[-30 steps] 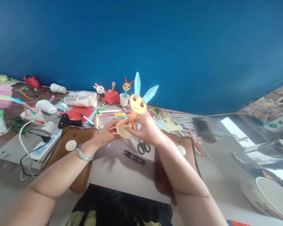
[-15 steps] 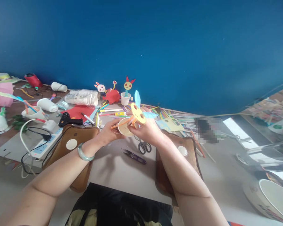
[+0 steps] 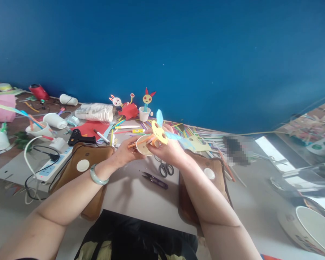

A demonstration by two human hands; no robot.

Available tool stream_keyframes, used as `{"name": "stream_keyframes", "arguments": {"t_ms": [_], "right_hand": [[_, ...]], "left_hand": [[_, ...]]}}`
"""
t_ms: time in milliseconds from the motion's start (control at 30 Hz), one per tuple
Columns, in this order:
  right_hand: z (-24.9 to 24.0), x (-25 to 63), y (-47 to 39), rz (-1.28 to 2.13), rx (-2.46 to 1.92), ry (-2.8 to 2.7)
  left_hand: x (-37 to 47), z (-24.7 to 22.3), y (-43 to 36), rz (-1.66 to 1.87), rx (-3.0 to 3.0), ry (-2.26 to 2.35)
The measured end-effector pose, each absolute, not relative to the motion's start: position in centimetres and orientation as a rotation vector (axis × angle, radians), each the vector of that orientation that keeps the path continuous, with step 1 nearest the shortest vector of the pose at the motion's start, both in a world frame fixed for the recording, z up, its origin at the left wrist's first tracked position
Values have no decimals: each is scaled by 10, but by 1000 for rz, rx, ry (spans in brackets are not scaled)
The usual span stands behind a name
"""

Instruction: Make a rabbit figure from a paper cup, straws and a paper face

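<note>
A paper cup [image 3: 142, 148] is tilted in front of me with its mouth toward me, and my left hand [image 3: 126, 151] is wrapped round its side. My right hand [image 3: 171, 151] pinches the orange stem [image 3: 151, 140] of a paper animal figure at the cup's rim. The figure's yellow paper face [image 3: 157, 132] has cut-out or darker round spots and blue paper ears [image 3: 159, 117]. The right fingertips are partly hidden behind the face. Below the hands, black-handled scissors [image 3: 166, 169] and dark thread snips [image 3: 155, 180] lie on the table.
Brown cushions [image 3: 90, 162] lie under both forearms. To the left are a glue gun [image 3: 79, 138], a power strip [image 3: 52, 167] with cables, and stacked paper cups [image 3: 94, 112]. Behind stands a finished-looking cup figure [image 3: 144, 115]; coloured sticks [image 3: 203, 134] are scattered right. A white bowl [image 3: 300, 231] stands far right.
The yellow face and its blue ears have dipped slightly lower and tipped a little to the right. Both hands keep nearly the same place and hold.
</note>
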State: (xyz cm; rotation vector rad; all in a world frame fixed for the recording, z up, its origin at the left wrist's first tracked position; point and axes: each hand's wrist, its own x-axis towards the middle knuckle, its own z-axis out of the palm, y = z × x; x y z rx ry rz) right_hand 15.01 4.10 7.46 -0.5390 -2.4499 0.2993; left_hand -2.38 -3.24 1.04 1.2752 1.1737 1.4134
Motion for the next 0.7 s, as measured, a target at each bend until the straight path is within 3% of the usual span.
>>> {"name": "stream_keyframes", "arguments": {"t_ms": [700], "right_hand": [[68, 147, 43, 282, -561, -2505]], "left_hand": [[-22, 8, -31, 1422, 1263, 1192]]}}
